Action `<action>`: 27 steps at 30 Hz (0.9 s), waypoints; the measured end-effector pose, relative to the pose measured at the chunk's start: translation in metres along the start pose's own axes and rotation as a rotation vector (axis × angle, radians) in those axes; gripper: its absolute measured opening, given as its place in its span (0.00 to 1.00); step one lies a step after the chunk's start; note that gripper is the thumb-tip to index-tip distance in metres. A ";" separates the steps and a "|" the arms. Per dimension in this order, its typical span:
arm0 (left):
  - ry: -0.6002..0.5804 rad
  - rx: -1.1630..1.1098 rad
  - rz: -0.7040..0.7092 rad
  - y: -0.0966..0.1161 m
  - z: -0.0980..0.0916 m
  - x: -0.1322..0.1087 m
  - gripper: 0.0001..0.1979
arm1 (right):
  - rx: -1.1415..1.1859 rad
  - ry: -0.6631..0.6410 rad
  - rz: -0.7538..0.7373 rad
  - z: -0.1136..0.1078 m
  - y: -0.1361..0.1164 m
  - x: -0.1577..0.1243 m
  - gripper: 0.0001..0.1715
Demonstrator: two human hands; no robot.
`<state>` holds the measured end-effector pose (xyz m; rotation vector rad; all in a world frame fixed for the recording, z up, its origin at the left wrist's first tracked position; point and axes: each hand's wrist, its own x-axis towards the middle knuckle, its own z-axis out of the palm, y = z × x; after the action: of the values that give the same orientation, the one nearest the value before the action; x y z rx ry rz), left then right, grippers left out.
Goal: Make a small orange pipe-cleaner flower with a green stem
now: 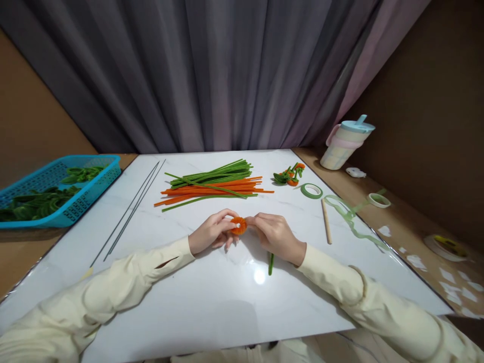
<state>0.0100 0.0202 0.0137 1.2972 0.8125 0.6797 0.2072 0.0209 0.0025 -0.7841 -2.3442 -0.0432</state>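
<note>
My left hand (215,230) pinches a small round orange pipe-cleaner flower (239,226) between thumb and fingers, just above the white tabletop. At the flower's right edge my right hand (279,236) is closed, its thumb and fingertip pressed together on the rim. A short green pipe-cleaner piece (271,264) shows below the right hand; whether that hand holds it or it lies on the table, I cannot tell. Beyond the hands lie bundles of orange pipe cleaners (212,190) and green pipe cleaners (215,174).
Finished orange-and-green pieces (290,175), a green tape roll (311,190) and a wooden stick (326,222) lie right. Thin dark wires (130,217) and a blue basket (60,221) of green pieces are left. A tumbler (345,143) and loose tape (351,222) sit far right.
</note>
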 end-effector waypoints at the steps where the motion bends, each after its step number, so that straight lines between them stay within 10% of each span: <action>1: 0.016 0.011 0.043 0.000 -0.001 -0.001 0.14 | 0.019 0.016 0.026 0.000 0.001 0.000 0.12; 10: 0.276 0.694 0.410 -0.002 -0.008 -0.008 0.10 | 0.139 0.126 0.119 -0.001 0.006 0.000 0.11; 27: 0.372 0.947 0.633 -0.012 -0.005 -0.009 0.06 | 0.246 0.157 0.200 -0.004 0.000 0.003 0.10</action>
<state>0.0004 0.0142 0.0030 2.3881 1.0894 1.1195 0.2084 0.0216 0.0075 -0.8540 -2.0646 0.2554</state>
